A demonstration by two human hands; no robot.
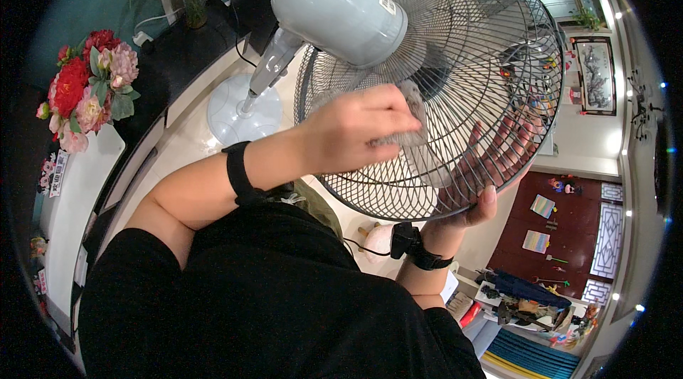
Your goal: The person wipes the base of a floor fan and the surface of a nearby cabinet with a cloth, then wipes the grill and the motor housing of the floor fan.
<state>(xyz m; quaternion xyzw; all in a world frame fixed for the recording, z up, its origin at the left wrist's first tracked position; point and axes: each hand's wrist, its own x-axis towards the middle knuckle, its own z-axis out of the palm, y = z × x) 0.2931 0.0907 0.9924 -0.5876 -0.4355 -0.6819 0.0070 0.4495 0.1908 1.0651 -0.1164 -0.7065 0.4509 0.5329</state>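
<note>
A pedestal fan with a pale grey motor housing (336, 11) stands before me, its dark wire guard (480, 80) tilted across the view. Blurred, my left hand (357, 128) pinches a grey cloth (413, 112) against the rear of the guard, just below the motor housing. My right hand (488, 176) grips the guard's lower right rim. Its thumb rests at the near edge, while the palm and fingers show through the wires from the far side. Translucent blades (429, 165) are partly visible inside. The round pale base (243, 107) is on the floor.
To the left runs a black-topped counter (176, 53) with artificial flowers (90, 80) and a leafy plant in a glass vase (195, 8). A black cord (235, 21) hangs behind the fan. A cluttered shelf (523, 299) is at lower right, near a dark red panel (517, 219).
</note>
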